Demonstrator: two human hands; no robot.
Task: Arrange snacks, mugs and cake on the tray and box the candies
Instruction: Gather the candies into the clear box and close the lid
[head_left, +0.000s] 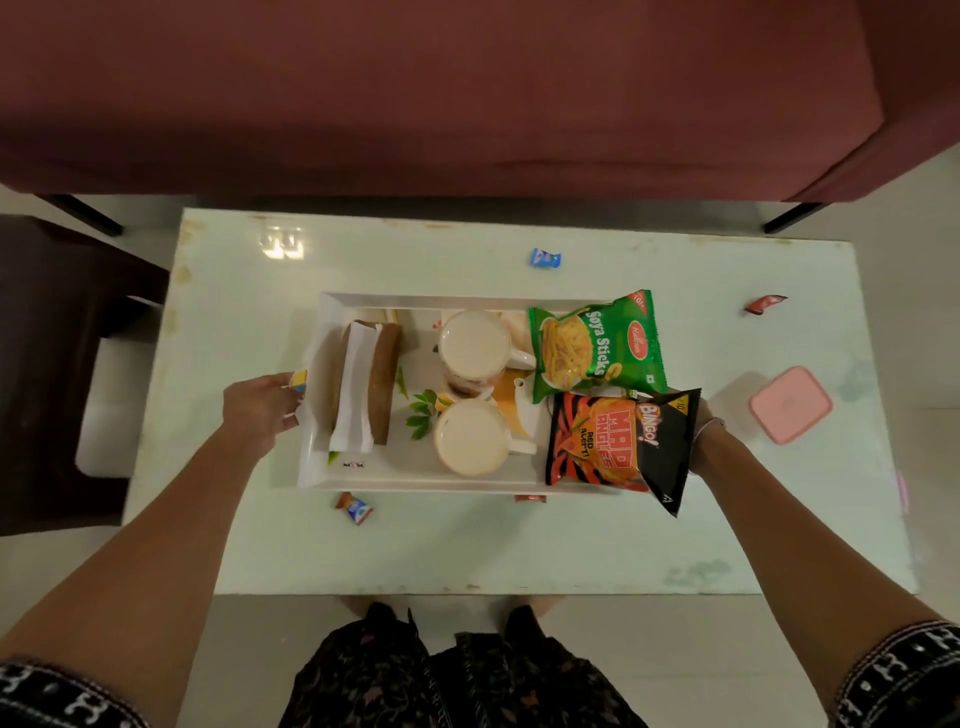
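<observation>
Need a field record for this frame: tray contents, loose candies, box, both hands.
tray: white rectangular tray on pale glass table
on_tray: brown cake in white paper; two cream mugs; green Soya Sticks packet; black-orange Mad Angles packet
loose_candies: blue, red, orange-blue, red at tray's near edge
box: pink square lidded box, closed, right of tray
left hand: pinches yellow-blue candy
right hand: mostly hidden behind Mad Angles packet

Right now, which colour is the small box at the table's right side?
Pink; the lidded box shows clearly in the head view.
</observation>
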